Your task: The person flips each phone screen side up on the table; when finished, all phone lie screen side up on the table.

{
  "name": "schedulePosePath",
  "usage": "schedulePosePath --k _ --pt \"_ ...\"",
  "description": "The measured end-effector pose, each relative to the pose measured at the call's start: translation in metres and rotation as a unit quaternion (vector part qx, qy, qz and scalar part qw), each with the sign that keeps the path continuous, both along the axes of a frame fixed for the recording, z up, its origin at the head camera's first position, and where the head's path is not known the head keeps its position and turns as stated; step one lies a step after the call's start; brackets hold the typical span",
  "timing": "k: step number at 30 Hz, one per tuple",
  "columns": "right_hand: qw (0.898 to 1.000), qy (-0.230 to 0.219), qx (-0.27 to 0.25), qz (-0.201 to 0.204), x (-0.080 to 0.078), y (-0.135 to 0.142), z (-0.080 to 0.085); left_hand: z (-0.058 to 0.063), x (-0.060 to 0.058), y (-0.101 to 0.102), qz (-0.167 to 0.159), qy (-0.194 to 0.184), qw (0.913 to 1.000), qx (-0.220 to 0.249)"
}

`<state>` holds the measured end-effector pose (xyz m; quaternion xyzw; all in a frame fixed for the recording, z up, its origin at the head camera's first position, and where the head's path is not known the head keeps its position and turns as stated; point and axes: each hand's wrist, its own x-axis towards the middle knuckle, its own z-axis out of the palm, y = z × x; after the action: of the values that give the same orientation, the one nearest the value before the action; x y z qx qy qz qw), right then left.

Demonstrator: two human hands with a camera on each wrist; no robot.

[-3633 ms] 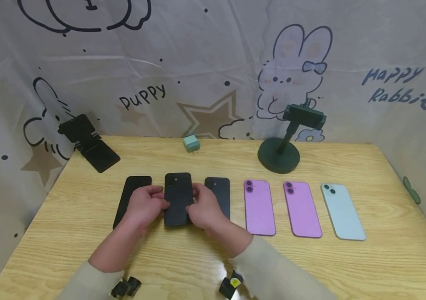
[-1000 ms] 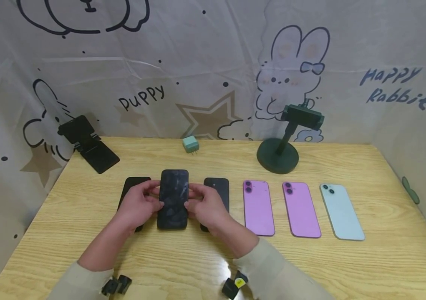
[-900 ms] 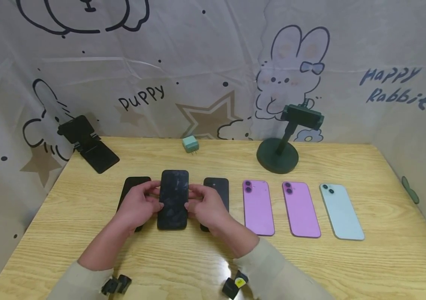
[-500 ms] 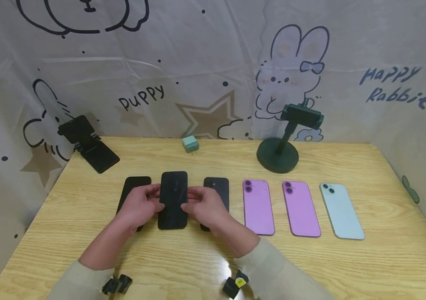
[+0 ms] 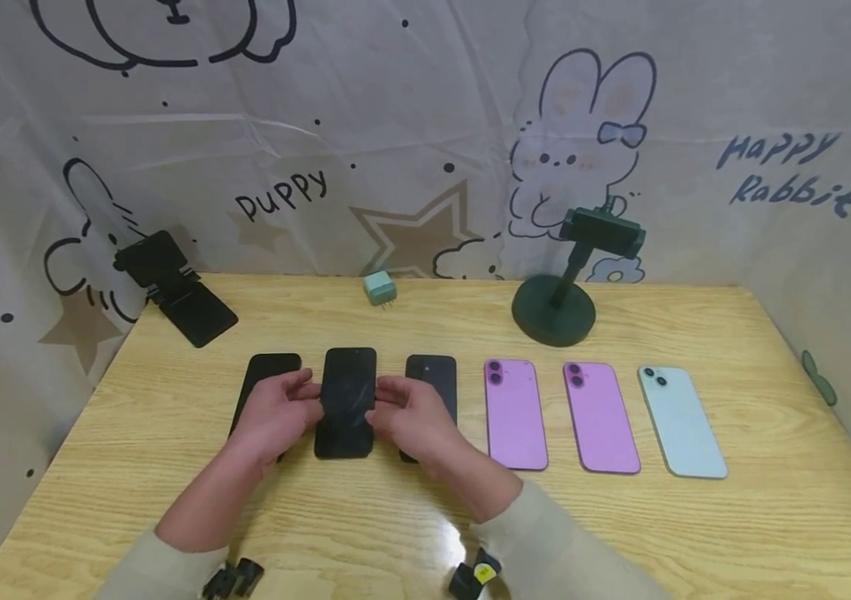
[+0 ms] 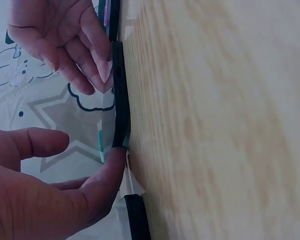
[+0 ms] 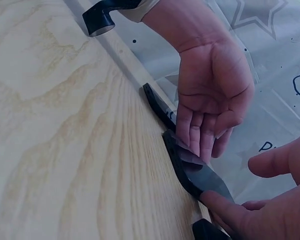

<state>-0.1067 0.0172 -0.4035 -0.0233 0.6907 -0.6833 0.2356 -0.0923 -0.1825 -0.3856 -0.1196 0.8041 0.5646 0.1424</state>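
Note:
A black smartphone [image 5: 347, 404] lies screen up on the wooden table, between two other dark phones. My left hand [image 5: 278, 415] is at its left side, thumb right at the edge and the other fingers loose and raised. On the opposite side is my right hand [image 5: 419, 423], its thumb tip overlapping the phone's right edge, fingers relaxed. The left wrist view shows the phone's bottom edge [image 6: 121, 95] low along the tabletop, between both hands. Partly covered by my left hand is a black phone [image 5: 275, 364]; my right hand hides part of a dark blue phone [image 5: 440, 379].
Two pink phones [image 5: 515, 417] [image 5: 602, 421] and a pale blue phone [image 5: 683, 425] continue the row rightward. Behind stand a folding black stand [image 5: 177, 292], a mint charger plug [image 5: 380, 287] and a dark green round-based phone holder [image 5: 554, 310]. Printed cloth [image 5: 207, 150] backs the table.
The middle phone first showed its camera back in both hands; it has been turned screen up and lowered onto the table. Fingers of both hands have loosened from its sides.

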Motion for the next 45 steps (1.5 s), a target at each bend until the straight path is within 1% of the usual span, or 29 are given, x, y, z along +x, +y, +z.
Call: schedulePosePath --k 5,10,16,19,22,24,27,29,32,34,38,40,42,45 --pt "1.000 0.005 -0.003 -0.008 0.004 0.000 -0.001 -0.001 0.003 0.000 0.014 0.000 0.9997 0.018" --pt "1.000 0.018 0.010 -0.011 0.005 0.000 -0.002 -0.001 0.004 -0.001 0.009 0.007 0.9996 0.024" --pt "1.000 0.020 0.021 -0.001 0.004 0.001 -0.002 -0.002 0.005 -0.002 0.012 0.001 0.9992 0.037" --pt "1.000 0.024 0.020 0.002 0.005 0.005 -0.001 -0.001 0.007 -0.002 0.008 0.007 0.9998 0.017" --pt "0.999 0.034 0.023 0.003 0.007 0.013 0.000 0.002 0.009 0.002 0.009 0.021 0.9996 -0.017" --pt "0.999 0.042 0.025 0.004 0.009 0.020 0.001 0.006 0.010 0.008 0.012 0.032 0.9985 -0.042" --pt "0.998 0.054 0.031 0.003 0.011 0.032 0.004 0.010 0.011 0.020 0.015 0.052 0.9964 -0.065" --pt "0.997 0.059 0.039 0.001 0.011 0.040 0.007 0.012 0.012 0.029 0.011 0.068 0.9952 -0.070" --pt "0.996 0.064 0.056 -0.011 0.011 0.053 0.008 0.011 0.011 0.044 0.002 0.080 0.9953 -0.055" --pt "0.995 0.066 0.073 -0.023 0.011 0.062 0.007 0.010 0.009 0.054 -0.004 0.078 0.9962 -0.038" --pt "0.990 0.077 0.110 -0.053 0.009 0.076 0.007 0.004 0.003 0.070 -0.010 0.064 0.9979 0.002" --pt "0.988 0.081 0.118 -0.064 0.009 0.081 0.007 0.001 0.001 0.077 -0.014 0.057 0.9982 0.016" --pt "0.987 0.084 0.121 -0.070 0.009 0.085 0.006 -0.001 -0.001 0.082 -0.018 0.047 0.9985 0.020" --pt "0.987 0.080 0.118 -0.074 0.009 0.089 0.005 -0.003 -0.003 0.089 -0.024 0.035 0.9990 0.011"
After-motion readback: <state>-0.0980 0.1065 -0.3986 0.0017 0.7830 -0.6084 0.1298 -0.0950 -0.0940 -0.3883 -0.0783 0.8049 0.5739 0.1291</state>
